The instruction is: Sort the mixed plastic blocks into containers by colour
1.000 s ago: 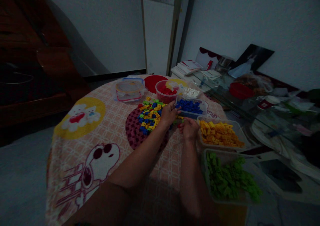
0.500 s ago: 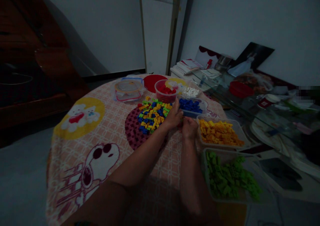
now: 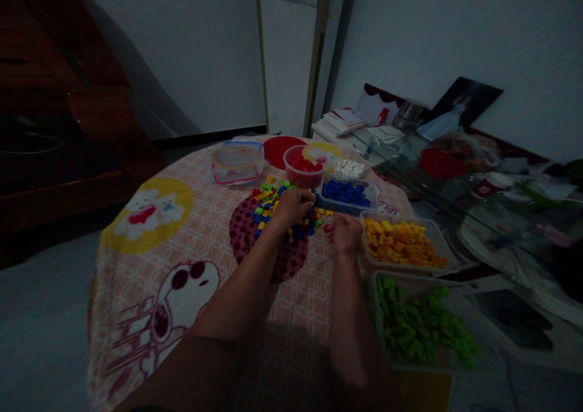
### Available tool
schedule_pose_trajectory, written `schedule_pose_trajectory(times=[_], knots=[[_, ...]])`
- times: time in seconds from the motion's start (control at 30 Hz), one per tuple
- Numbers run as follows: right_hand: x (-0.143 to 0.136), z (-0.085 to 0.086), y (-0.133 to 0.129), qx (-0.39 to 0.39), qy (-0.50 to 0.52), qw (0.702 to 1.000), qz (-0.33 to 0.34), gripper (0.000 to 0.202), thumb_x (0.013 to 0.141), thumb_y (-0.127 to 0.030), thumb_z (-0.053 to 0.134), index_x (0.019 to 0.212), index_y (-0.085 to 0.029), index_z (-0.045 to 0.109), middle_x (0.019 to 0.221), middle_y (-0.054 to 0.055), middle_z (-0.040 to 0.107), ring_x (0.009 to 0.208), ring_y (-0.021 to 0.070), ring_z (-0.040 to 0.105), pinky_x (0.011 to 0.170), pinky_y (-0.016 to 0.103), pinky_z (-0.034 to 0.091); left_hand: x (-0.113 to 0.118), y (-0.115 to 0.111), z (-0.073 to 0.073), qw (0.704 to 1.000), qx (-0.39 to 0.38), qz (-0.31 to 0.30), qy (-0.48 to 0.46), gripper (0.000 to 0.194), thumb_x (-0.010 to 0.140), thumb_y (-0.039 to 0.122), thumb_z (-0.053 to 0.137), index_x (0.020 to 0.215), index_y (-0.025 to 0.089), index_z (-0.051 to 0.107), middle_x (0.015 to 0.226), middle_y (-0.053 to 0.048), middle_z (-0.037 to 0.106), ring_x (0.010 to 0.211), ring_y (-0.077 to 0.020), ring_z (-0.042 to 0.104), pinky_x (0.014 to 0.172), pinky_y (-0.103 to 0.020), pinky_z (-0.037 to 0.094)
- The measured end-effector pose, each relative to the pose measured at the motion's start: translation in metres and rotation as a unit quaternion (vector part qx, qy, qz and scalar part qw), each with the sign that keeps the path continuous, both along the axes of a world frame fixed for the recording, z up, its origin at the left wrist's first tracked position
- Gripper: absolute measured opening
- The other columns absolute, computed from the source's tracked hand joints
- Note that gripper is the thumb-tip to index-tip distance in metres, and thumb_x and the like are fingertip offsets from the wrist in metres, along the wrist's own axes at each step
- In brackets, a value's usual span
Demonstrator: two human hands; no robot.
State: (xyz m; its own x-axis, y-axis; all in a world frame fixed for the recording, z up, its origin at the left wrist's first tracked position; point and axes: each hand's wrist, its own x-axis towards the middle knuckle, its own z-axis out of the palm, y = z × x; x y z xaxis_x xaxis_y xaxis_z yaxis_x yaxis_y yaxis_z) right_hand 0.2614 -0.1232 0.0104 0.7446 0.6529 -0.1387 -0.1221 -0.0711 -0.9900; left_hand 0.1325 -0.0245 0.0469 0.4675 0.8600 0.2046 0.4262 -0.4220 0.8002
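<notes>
A mixed pile of yellow, blue, green and red toy building bricks point(image 3: 268, 204) lies on the patterned tablecloth. My left hand point(image 3: 292, 208) is over this pile, fingers curled down and pressed together among the bricks. Whatever is between its fingertips is hidden. Just right of the pile, my right hand point(image 3: 345, 233) is closed, thumb and fingers pinched. A small reddish spot shows at its fingertips, too dim to name. Close by stand a clear tub of blue bricks point(image 3: 347, 193) and a tub of yellow bricks point(image 3: 403, 242).
Green bricks point(image 3: 421, 321) fill a tub at the near right. Red bricks point(image 3: 304, 164) sit in a round tub behind the pile, with white bricks point(image 3: 350, 169) beside it. Lidded containers point(image 3: 234, 164) stand at the back left. A cluttered glass table point(image 3: 410, 169) adjoins on the right.
My left hand has moved left, away from the right hand and the blue tub, onto the brick pile, and its fingers have curled. My right hand stays nearly in place.
</notes>
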Motion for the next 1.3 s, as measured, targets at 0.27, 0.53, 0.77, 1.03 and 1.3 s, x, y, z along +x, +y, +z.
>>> schedule_pose_trajectory(times=[0.27,0.53,0.77,1.03,1.3], knots=[[0.000,-0.001,-0.001,0.005,-0.011,1.000,-0.002,0.019,0.077,-0.027,0.056,0.084,-0.015,0.069,0.044,-0.006,0.056,0.034,0.0117,0.048,0.035,0.020,0.036,0.000,-0.013,0.011,0.973,0.043,-0.088,0.207,0.018,0.068,0.018,0.073,0.083,0.023,0.082,0.081,-0.003,0.078,0.075,-0.0201,0.068,0.069,-0.027,0.047],[0.001,-0.003,0.000,0.006,-0.009,1.000,0.000,0.019,0.077,-0.029,0.057,0.085,-0.016,0.069,0.045,-0.006,0.057,0.034,0.0116,0.049,0.034,0.019,0.035,0.008,-0.016,0.003,0.971,0.058,-0.078,0.218,0.011,0.062,0.011,0.075,0.066,0.021,0.076,0.072,-0.004,0.072,0.073,-0.0204,0.066,0.066,-0.027,0.044],[-0.001,0.002,-0.001,0.001,0.001,1.000,-0.001,0.017,0.077,-0.026,0.057,0.084,-0.016,0.068,0.044,-0.006,0.056,0.034,0.0116,0.049,0.034,0.019,0.035,0.002,-0.004,-0.002,0.992,0.036,-0.065,0.105,0.002,0.066,0.018,0.073,0.066,0.020,0.073,0.065,0.000,0.069,0.064,-0.0153,0.062,0.064,-0.024,0.045],[0.000,-0.001,-0.001,0.004,-0.008,1.000,0.002,0.017,0.077,-0.028,0.057,0.084,-0.016,0.068,0.044,-0.007,0.056,0.034,0.0114,0.049,0.034,0.019,0.036,0.018,-0.002,-0.013,0.954,-0.144,0.013,-0.263,0.017,0.072,0.023,0.070,0.087,0.015,0.070,0.067,0.001,0.068,0.059,-0.0126,0.063,0.064,-0.026,0.053],[0.002,-0.005,-0.001,0.005,-0.019,1.000,0.008,0.022,0.078,-0.035,0.060,0.086,-0.016,0.070,0.046,-0.007,0.057,0.035,0.0115,0.049,0.035,0.020,0.037,0.034,-0.010,-0.018,0.915,-0.183,-0.051,-0.356,0.034,0.072,0.019,0.073,0.105,0.014,0.071,0.106,-0.010,0.075,0.104,-0.0243,0.071,0.098,-0.041,0.053]])
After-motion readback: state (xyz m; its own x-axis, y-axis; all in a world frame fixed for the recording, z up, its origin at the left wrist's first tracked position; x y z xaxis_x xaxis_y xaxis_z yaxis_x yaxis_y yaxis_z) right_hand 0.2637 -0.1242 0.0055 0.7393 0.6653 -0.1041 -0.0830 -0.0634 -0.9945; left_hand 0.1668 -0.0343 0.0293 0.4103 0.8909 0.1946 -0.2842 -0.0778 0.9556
